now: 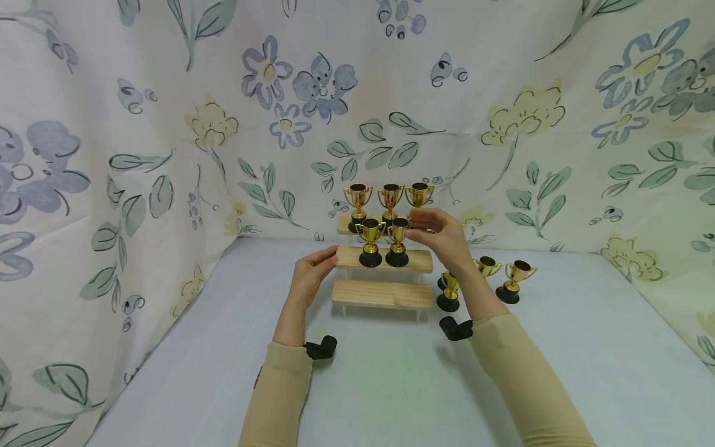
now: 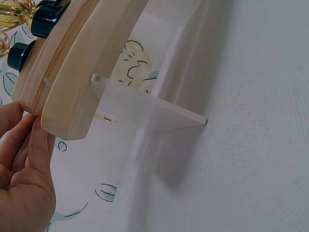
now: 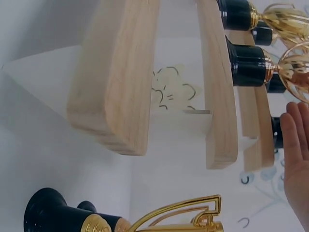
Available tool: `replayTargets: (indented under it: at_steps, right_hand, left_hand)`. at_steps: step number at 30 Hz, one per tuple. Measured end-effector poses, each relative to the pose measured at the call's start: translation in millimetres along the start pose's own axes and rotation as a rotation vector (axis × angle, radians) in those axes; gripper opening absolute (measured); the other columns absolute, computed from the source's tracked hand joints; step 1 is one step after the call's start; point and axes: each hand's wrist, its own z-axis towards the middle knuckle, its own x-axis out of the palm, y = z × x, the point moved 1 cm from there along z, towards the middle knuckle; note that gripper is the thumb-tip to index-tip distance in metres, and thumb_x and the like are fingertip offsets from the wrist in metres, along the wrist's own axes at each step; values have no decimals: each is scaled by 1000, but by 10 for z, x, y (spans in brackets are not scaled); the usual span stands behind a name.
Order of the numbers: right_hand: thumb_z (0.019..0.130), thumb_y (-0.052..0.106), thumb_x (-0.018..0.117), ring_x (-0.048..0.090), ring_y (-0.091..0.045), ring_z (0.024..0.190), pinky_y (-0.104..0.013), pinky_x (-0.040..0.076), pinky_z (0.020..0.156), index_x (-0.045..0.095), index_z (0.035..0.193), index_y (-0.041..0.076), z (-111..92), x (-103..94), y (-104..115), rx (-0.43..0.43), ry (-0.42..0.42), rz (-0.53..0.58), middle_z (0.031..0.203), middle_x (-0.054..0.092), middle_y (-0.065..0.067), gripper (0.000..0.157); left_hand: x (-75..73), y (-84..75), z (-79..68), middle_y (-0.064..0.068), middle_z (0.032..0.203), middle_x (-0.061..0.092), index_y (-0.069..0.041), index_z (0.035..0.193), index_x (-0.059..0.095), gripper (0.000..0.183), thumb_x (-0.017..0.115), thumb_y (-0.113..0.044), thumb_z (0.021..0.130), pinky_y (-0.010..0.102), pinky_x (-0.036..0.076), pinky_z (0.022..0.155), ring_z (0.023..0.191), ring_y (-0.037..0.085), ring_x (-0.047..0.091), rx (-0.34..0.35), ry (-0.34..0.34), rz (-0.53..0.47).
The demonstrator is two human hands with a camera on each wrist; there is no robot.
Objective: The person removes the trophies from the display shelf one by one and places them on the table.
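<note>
A three-step wooden display stand [image 1: 382, 293] holds small gold trophies on black bases. Two trophies, a left one [image 1: 370, 239] and a right one [image 1: 398, 242], stand upright on the middle plank [image 1: 419, 261]. Another three line the top plank, among them the leftmost trophy [image 1: 358, 197]. My left hand [image 1: 308, 273] pinches the left end of the stand's middle plank between thumb and fingers. Beside the right trophy's handle is my right hand [image 1: 441, 239], its fingers extended in the right wrist view; its thumb is hidden there, and contact with the handle is hard to tell.
Several more trophies stand on the white table [image 1: 380, 385] right of the stand, including a front one [image 1: 449, 297] and a far-right one [image 1: 516, 279]; my right forearm partly covers this group. The bottom plank bears no trophy. A floral cloth [image 1: 447, 136] hangs behind.
</note>
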Motion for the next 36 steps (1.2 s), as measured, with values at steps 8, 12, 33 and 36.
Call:
replayTargets:
  at_steps: [8, 12, 33, 36]
  right_hand:
    - [86, 18, 78, 59, -6, 108, -15, 55, 88, 58, 134, 11, 28, 73, 6, 44, 31, 30, 124, 64, 2, 52]
    - [85, 19, 79, 56, -10, 109, -16, 54, 88, 57, 136, 10, 36, 101, 15, 77, 58, 44, 131, 60, -3, 56]
    - [86, 21, 78, 57, -8, 97, -18, 53, 81, 61, 129, 6, 10, 103, -9, 35, 26, 1, 113, 62, 14, 48]
    - [86, 21, 78, 59, -7, 95, -17, 53, 82, 62, 127, 7, 4, 95, -18, 22, 19, 1, 108, 63, 14, 46]
  left_hand:
    - [-1, -10, -6, 23, 146, 52, 5, 135, 56, 40, 60, 0, 96, 16, 53, 100, 136, 31, 50, 0, -2, -1]
    - [-1, -15, -14, 23, 146, 52, 4, 135, 57, 40, 61, -2, 96, 14, 53, 99, 135, 28, 52, 3, 0, 16]
    - [-1, -13, -19, 20, 143, 56, 2, 135, 57, 40, 61, -3, 96, 18, 52, 103, 126, 18, 59, 6, 5, 35]
    - [-3, -12, -19, 20, 143, 56, 3, 135, 58, 40, 61, -3, 96, 16, 52, 102, 125, 17, 60, 9, 0, 39]
